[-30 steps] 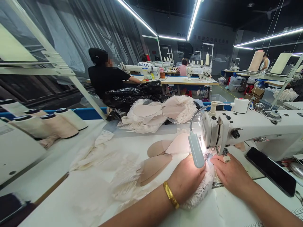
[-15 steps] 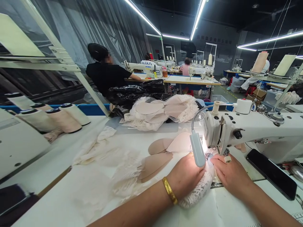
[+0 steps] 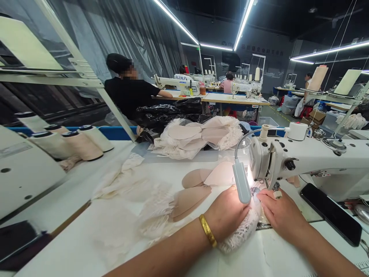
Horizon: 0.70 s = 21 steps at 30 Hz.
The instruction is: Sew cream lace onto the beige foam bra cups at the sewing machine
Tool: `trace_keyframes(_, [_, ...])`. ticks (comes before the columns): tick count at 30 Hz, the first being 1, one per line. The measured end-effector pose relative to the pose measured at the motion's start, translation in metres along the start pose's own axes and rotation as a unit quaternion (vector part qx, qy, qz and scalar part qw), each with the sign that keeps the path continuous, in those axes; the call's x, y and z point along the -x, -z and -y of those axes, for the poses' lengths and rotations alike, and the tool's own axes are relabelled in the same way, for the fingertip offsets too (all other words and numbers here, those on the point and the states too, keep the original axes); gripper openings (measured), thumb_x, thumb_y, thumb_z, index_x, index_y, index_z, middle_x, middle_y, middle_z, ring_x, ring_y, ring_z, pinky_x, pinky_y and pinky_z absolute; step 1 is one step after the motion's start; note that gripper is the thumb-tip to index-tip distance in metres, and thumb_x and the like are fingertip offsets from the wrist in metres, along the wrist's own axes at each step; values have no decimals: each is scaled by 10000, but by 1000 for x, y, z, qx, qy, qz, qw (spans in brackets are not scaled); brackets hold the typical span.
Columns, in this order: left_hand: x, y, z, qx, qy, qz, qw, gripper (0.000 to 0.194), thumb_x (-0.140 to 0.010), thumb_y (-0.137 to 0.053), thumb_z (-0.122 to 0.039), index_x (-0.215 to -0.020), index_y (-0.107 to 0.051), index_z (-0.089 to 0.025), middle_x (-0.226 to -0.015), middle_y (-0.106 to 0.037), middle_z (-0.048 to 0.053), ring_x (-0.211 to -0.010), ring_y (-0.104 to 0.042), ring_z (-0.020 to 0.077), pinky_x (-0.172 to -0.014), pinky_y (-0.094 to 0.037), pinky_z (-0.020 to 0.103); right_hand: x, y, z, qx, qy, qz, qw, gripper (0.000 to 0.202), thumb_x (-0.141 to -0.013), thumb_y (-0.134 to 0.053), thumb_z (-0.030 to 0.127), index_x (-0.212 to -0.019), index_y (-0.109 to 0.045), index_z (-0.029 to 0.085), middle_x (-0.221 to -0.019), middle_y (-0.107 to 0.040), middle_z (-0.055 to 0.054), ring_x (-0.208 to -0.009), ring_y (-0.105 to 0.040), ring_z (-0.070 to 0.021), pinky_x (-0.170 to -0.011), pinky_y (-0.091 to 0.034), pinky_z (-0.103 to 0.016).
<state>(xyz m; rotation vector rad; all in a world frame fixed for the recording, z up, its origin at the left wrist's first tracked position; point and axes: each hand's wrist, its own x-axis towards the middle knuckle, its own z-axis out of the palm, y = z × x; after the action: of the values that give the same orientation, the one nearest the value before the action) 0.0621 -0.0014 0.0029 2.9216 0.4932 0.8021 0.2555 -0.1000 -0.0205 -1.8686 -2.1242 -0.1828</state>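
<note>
Lettering—blue "JUKI"—marks a sewing machine beyond lace.

Blue "JUKI" on the white sewing machine ahead, and probably "YIN" on the back wall

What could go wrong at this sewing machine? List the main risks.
1. Both the left hand and right hand are close to the head of the sewing machine; a fingertip could stray under the needle.
2. The lace lies in loose folds by the left hand, so an extra layer might get caught.
3. The lamp overlaps the left hand in this view and may hide part of the work.
</note>
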Motion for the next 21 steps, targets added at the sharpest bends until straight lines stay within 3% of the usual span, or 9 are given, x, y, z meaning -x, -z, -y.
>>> trace_keyframes(8, [3,-3,-1,-4,15,6,1000,150,-901,-616,-71,-822,-681,-182,-938,-752,60,-868,-703,215,-818,-616,357,1,-3,-1,-14,-5,1,1000,310,-970,-369,106,-1058,-643,219,-1051,-652,-103,-823,-548,-243,-704,-519,-378])
trace_keyframes(21, [2,-6,2,6,25,-2,1000,123,-890,-635,-78,-847,-684,-182,-964,-761,52,-886,-708,222,-849,-611,361,2,-4,-1,-16,-13,9,1000,324,-975,-385,121,-1113,-656,234,-1061,-661,-107,-887,-593,-270,-713,-532,-393])
